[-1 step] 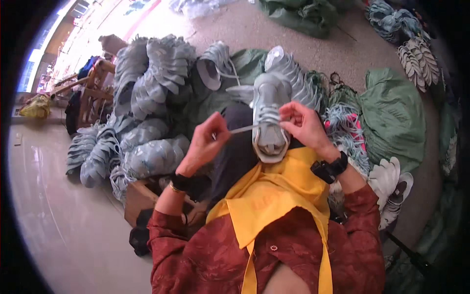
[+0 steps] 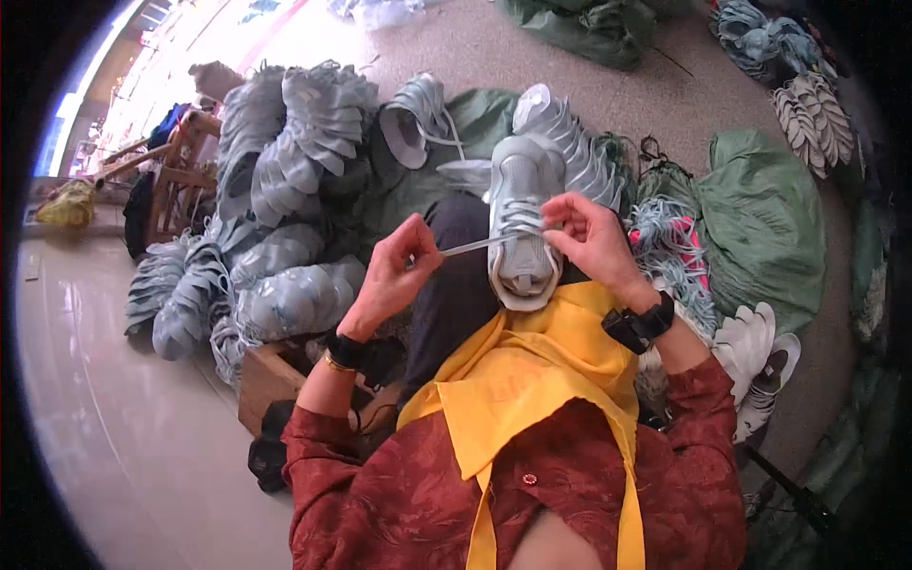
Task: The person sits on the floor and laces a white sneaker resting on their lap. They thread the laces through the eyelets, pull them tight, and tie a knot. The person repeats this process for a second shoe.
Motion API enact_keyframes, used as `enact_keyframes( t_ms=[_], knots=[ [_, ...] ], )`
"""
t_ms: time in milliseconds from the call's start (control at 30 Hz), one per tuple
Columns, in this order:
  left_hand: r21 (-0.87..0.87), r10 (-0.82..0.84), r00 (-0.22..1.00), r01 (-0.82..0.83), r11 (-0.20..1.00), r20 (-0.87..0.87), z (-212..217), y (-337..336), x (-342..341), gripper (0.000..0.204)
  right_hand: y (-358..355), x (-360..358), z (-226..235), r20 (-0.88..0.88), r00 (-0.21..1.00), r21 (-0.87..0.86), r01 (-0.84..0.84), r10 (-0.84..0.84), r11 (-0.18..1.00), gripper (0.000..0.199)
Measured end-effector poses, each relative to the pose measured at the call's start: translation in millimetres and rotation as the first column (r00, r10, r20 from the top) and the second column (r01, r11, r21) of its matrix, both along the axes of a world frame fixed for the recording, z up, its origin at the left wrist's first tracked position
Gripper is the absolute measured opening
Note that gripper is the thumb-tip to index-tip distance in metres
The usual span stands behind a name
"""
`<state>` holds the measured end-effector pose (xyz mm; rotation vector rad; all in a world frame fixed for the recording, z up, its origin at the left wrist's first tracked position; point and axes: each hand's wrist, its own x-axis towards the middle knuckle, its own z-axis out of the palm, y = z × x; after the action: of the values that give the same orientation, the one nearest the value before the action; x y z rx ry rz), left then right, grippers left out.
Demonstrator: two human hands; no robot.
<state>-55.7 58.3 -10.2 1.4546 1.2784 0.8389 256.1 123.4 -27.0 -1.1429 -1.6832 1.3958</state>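
A pale grey shoe upper [image 2: 518,176] lies over my lap, its toe pointing away from me and its heel opening toward me. Across its throat run several rows of lacing. A flat pale shoelace [image 2: 475,245] stretches taut from the lacing to the left. My left hand [image 2: 394,273] is closed in a pinch on this lace, to the left of the shoe. At the right edge of the lacing, my right hand [image 2: 591,242] has thumb and fingertips pinched on the lace; the exact contact is partly hidden.
Stacks of grey-blue shoe uppers [image 2: 309,142] stand at the left, with another stack [image 2: 560,133] beyond the shoe. Bundled light-blue laces [image 2: 665,247] and a green sack [image 2: 760,228] are on the right. A wooden box [image 2: 271,385] sits by my left forearm; white uppers [image 2: 746,342] lie at right.
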Motion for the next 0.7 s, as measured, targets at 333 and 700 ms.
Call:
enact_keyframes(
  t_ms=[333, 700],
  knots=[
    [0.139, -0.006, 0.994, 0.021, 0.990, -0.106, 7, -8, 2, 0.015, 0, 22, -4, 0.117, 0.985, 0.093, 0.113, -0.124, 0.989, 0.017],
    [0.293, 0.012, 0.977, 0.052, 0.955, -0.214, -2, 4, 47, 0.013, 21, -38, 23, 0.366, 0.925, 0.499, -0.285, 0.099, 0.818, 0.007]
  ],
)
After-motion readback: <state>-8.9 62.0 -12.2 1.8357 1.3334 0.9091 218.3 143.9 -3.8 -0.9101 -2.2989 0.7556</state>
